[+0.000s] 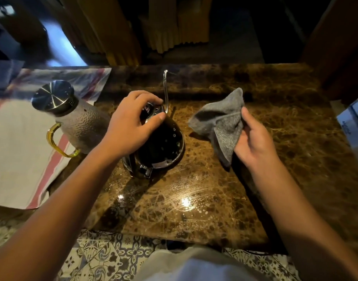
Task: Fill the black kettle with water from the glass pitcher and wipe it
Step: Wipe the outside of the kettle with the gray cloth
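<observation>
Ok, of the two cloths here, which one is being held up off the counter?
The grey cloth, pinched in the right hand beside the black kettle. The other, a white cloth with red stripes, lies flat under the glass pitcher.

Kettle [164, 142] sits upright, centre of the table: glossy black, water drops beading its flank, a slim gooseneck spout rising at the far side, handle toward the camera, lid on top under a gripping hand. Pitcher [83, 122] stands just left of it, close beside: textured glass body, amber handle on the near left, round steel lid on. Grey cloth [220, 120] is held bunched, right of the kettle, apart from it.
</observation>
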`<state>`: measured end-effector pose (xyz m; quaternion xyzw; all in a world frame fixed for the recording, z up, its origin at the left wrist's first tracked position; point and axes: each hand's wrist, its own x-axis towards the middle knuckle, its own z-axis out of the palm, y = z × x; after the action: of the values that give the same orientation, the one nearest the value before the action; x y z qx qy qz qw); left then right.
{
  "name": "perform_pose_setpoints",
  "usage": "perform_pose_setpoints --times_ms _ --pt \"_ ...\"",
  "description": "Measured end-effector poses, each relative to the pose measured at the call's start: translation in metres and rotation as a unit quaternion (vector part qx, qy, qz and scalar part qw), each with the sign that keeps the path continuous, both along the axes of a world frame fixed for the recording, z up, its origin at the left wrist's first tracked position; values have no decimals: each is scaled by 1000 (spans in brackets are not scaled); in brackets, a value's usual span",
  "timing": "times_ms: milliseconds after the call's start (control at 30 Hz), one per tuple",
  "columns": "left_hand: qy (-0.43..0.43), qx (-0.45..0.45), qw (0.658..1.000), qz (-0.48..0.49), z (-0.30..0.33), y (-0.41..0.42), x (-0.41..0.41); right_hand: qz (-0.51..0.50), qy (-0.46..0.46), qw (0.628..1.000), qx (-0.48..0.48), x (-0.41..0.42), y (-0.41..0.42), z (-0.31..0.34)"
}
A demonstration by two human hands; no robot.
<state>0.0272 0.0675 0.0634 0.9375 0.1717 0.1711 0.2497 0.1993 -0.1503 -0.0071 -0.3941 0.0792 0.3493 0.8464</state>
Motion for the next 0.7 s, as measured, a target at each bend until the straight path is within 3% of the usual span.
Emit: perform_pose_setpoints --times_ms 133,267,433,700 --pt "-33 -59 997 40 0 -3 0 -22 -27 999 10 -34 39 28" --pt "-32 -69 996 48 -1 -3 0 34 -154 985 -67 -91 65 31" --pt "-5 0 1000 13 2 1 0 -31 -393 885 -249 -117 95 -1" --pt "-32 -16 998 -58 -6 22 -5 -154 -414 863 -247 -113 127 -26"
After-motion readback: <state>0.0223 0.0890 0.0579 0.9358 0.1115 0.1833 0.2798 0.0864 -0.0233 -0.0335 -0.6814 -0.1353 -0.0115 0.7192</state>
